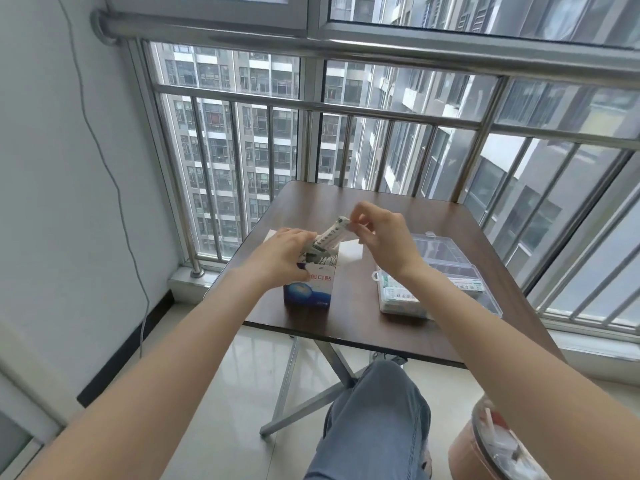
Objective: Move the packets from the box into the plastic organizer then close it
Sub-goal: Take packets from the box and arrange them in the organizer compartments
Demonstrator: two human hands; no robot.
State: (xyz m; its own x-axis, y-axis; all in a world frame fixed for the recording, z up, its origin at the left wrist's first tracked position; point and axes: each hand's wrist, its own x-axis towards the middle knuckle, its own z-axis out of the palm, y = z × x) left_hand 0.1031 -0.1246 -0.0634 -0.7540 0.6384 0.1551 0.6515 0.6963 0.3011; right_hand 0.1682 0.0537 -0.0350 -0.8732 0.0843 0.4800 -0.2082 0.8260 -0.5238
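1. The left hand (282, 252) is resting on the open top of the box (308, 289); its fingers are curling down over the near rim and gripping the box, which is standing upright on the left part of the dark tabletop (353, 306).
2. The right hand (379, 233) is hovering just above and right of the box; its fingers (360, 225) are pinching the upper end of a bundle of packets (330, 235), which is tilting up out of the box with its lower end still inside.
3. More packets (325, 260) are sitting inside the box, their edges showing at the opening.
4. The plastic organizer (446, 271) is lying on the right part of the tabletop, well apart from the box; its clear lid (441, 252) is standing open, and packets are already lying in its near compartments (401, 296).
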